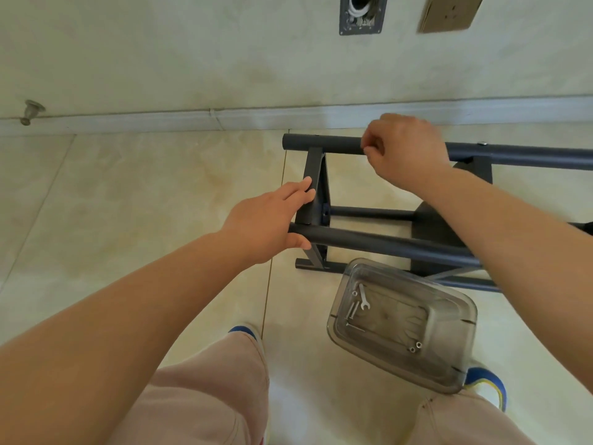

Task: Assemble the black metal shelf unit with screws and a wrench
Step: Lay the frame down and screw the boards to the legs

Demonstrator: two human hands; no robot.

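The black metal shelf unit (378, 242) lies on its side on the tiled floor. Its far tube (324, 143) runs along the wall and its near tube crosses the middle of the view. My left hand (266, 224) grips the end of the near tube, thumb under it and fingers stretched onto the flat end bracket (313, 187). My right hand (406, 149) rests on the far tube with fingers curled, pinching at a spot on the tube; what it pinches is hidden. A small silver wrench (363, 297) and loose screws (415, 347) lie in a clear plastic tub (449, 358).
The tub stands on the floor between my feet and the frame. A baseboard (192, 118) runs along the wall just behind the frame, with a doorstop (32, 111) at far left. A wall box (362, 14) and a cardboard piece (449, 11) sit above.
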